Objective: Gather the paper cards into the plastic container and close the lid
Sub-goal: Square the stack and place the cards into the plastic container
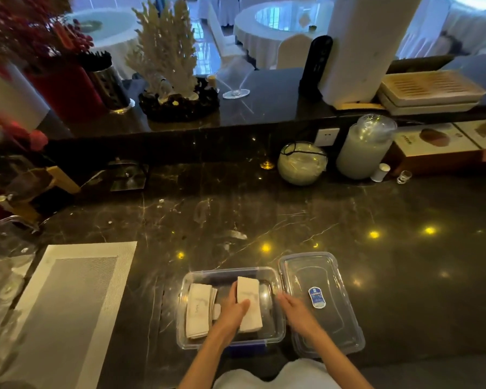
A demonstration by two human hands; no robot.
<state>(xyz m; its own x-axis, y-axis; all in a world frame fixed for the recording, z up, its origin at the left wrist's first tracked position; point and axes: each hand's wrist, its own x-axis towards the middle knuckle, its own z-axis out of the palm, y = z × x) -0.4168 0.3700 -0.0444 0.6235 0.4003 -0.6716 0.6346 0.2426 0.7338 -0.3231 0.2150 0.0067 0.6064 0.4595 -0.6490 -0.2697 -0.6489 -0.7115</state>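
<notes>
Left hand grips a card stack low inside the container beside another stack, right hand open, steadying its rim, lid waiting alongside on the counter.

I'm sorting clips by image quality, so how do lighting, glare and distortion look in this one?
Head view: dim, bluish light; yellow ceiling-lamp reflections dot the glossy dark counter; wide-angle bending tilts the white pillar; the hall behind is washed out and soft; glare streaks the clear lid and container; the hands stay fairly sharp.
</notes>
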